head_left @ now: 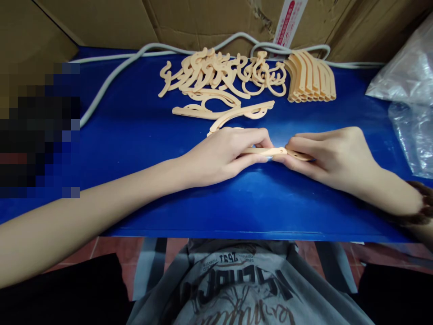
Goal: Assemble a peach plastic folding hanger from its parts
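My left hand (233, 149) is closed around a beige plastic hanger arm (275, 152), whose holed end points to the right. My right hand (333, 151) pinches a second beige hanger piece (301, 156), mostly covered by the fingers. Both pieces meet end to end between my fingertips; whether they are joined I cannot tell. Just beyond my left hand lie a curved hanger piece (243, 111) and a longer one (192, 113). Farther back is a loose heap of hook-shaped hanger parts (206, 70), and right of it a neat stack of curved hanger arms (311, 79).
A blue table (216, 203) carries everything. Along its back edge a grey cable (111, 83) runs in front of cardboard (209, 22). Clear plastic bags (411, 85) stand at the right. The left edge of the view is blurred out.
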Tool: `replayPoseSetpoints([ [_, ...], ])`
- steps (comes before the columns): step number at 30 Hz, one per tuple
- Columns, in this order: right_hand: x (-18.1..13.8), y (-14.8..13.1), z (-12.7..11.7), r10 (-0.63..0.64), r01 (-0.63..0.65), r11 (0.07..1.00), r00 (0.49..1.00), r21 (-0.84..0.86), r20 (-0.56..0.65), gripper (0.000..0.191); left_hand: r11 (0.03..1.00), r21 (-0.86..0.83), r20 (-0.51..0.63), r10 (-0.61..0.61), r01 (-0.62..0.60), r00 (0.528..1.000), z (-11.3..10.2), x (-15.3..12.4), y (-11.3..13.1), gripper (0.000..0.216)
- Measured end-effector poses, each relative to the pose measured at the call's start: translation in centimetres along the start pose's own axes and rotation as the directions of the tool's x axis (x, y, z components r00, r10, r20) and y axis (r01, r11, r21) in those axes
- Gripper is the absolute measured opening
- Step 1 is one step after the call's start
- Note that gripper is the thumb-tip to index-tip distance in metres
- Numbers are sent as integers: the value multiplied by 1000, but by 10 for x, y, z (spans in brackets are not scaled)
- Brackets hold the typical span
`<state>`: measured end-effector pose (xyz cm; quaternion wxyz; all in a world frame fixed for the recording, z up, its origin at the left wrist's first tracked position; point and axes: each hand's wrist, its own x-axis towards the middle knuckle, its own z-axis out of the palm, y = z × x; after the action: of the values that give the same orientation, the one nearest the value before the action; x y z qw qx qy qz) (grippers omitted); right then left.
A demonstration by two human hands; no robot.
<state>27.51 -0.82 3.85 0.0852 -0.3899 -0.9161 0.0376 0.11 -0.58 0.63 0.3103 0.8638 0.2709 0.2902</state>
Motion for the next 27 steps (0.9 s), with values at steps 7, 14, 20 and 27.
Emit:
replayPoseSetpoints([
  [7,-5,3,1,-45,42,994,999,-105,-30,74,1000,-9,0,-6,6,1000,0,-1,-1,18],
  [14,-7,2,3,-61,53,977,998,-206,-35,75,999,-29,26,-15,16,1000,-1,-1,-1,20],
  [20,-4,6,6,-93,89,976,996,-198,-13,78,1000,-6,18,-23,23,1000,-1,-2,-2,17],
  [27,1,17,4,-216,215,971,976,-108,-6,72,973,176,21,145,-146,989,-2,-4,-2,22],
])
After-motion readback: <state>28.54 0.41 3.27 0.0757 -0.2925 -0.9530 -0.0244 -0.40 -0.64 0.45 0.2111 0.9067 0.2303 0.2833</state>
